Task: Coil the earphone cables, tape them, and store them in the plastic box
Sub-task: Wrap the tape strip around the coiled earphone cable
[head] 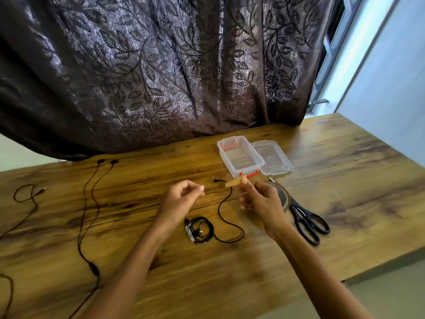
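A coiled black earphone cable [199,230] lies on the wooden table, its loose tail curving up to a plug [215,180]. My right hand [259,199] hovers above the table and pinches a short strip of brown tape [234,182] at its fingertips. My left hand [182,196] hovers beside it with fingers curled and nothing visible in them. A second, uncoiled earphone cable [88,217] stretches down the left side, buds at the far end. The clear plastic box [239,155] with red latches stands open behind my hands, its lid [272,161] lying beside it.
A tape roll [284,196] and black scissors [308,222] lie right of my right hand. Another thin cable [25,196] loops at the far left edge. A dark leaf-patterned curtain [161,72] hangs behind the table. The table's right corner [345,279] drops to the floor.
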Demonstrator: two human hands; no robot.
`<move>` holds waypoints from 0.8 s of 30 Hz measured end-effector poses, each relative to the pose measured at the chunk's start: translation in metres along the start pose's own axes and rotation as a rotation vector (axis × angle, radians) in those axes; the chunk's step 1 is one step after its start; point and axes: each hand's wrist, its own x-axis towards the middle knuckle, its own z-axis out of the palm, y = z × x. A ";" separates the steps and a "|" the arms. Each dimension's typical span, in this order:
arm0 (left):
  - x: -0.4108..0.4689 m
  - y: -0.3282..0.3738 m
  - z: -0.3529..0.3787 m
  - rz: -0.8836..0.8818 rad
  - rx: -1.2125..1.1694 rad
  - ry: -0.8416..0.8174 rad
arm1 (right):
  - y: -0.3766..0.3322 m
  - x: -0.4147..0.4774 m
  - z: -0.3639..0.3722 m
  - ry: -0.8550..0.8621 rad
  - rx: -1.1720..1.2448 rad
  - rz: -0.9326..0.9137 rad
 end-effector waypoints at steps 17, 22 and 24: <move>0.012 -0.078 0.035 0.017 0.858 0.058 | 0.049 -0.024 0.042 -0.084 -0.209 0.297; 0.013 -0.065 0.040 0.097 1.117 -0.031 | 0.056 -0.024 0.041 -0.011 -0.215 0.299; 0.013 -0.066 0.039 0.160 1.149 -0.069 | 0.057 -0.024 0.039 0.005 -0.179 0.294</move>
